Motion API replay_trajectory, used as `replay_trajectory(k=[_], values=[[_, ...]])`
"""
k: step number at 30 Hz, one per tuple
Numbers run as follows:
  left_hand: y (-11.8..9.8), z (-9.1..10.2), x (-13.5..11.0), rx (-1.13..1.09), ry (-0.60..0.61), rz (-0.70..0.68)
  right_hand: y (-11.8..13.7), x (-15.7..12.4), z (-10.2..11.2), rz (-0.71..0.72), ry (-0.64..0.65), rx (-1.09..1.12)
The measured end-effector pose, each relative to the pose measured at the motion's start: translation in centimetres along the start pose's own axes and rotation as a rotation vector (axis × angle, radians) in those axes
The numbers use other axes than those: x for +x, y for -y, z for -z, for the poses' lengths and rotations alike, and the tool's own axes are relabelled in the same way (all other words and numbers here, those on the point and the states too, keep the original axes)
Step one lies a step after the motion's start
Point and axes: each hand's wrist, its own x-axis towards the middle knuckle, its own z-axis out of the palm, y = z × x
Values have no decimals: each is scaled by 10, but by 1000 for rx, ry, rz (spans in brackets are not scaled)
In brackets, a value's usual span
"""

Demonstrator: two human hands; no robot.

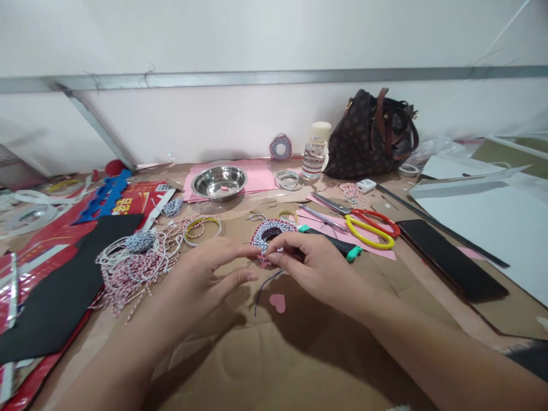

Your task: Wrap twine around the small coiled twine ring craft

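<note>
- Working over a cardboard-covered tabletop (pixel 257 354), both hands meeting at a twine-wrapped ring (pixel 269 229) in mid-frame.
- Lying at the near-centre of the tabletop, just beyond the fingertips, with the near rim between the two hands.
- Right hand (pixel 312 265): fingers pinched closed on the ring's near rim, with a pink scrap showing at the pinch.
- Left hand (pixel 205 274): forefinger stretched out to the rim, thumb lower and apart, half open. Cannot tell whether actually gripping or only steadying.
- Trailing from under the right hand toward the camera: a loose dark twine end (pixel 265 285), passing just beside a pink paper heart (pixel 278 302).
- Judged light and easy to lift. Probably a stiff hoop under soft wrapping, so should hold its shape, though the wraps could slide or loosen if tension drops.
- Best taken by the rim, pinching across the wrapped band close to the last turn. Keep the free end taut and avoid pulling on a single strand.
- Grippy rather than slippery, and not fragile. Main risk looks like unravelling.
- Nearby, left: tangled bundle of red-white twine (pixel 132 265), a bare ring (pixel 202 228), a steel bowl (pixel 219 181).
- Nearby, right: scissors (pixel 368 225), a phone (pixel 451 260), a handbag (pixel 370 134) further back.
</note>
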Motion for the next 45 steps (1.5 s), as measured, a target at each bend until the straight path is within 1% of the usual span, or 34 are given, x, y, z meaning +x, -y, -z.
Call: replay_trajectory(k=[2, 5, 7, 10, 13, 16, 19, 20, 21, 23, 25, 27, 29, 30, 36, 38, 41, 43, 45], values=[[1, -2, 1, -1, 9, -17, 0, 0, 1, 7, 4, 0], [0, -4, 1, 30, -19, -33, 0, 0, 2, -12, 39, -23], [-2, -3, 2, 50, -36, -24, -2, 1, 3, -36, 86, -43], [-7, -3, 2, 36, -31, 14, -6, 3, 5, -57, 137, -46], [-11, -5, 2, -23, -15, 83, -5, 5, 8, -80, 112, -6], [-16, -9, 3, -89, -17, 153, 4, 6, 13, -99, 56, 25], [-21, -11, 4, -141, -28, 203, 14, 2, 18, -114, 27, -13], [-22, -11, 4, -154, -30, 208, 16, -1, 19, -136, 36, -29], [-24, -11, 4, -164, -34, 208, 17, -3, 20, -164, 60, -42], [-27, -12, 3, -177, -22, 213, 16, -9, 19, -214, 146, -34], [-31, -14, 0, -186, 33, 246, 11, -14, 17, -260, 276, 64], [-35, -16, -2, -163, 111, 278, 4, -20, 15, -294, 376, 205], [-38, -18, -4, -125, 176, 287, -2, -24, 14, -319, 433, 288], [-39, -19, -5, -110, 190, 284, -5, -26, 13, -323, 442, 293], [-35, -11, -4, -131, 159, 256, -17, -24, 13, -393, 426, 181], [-34, -8, -4, -151, 179, 271, -18, -21, 12, -438, 456, 256], [-33, -7, -3, -156, 200, 261, -17, -16, 8, -508, 483, 434], [-32, -8, -2, -138, 200, 235, -15, -14, 5, -519, 456, 494], [-32, -8, -2, -112, 213, 222, -12, -13, 4, -483, 406, 486]])
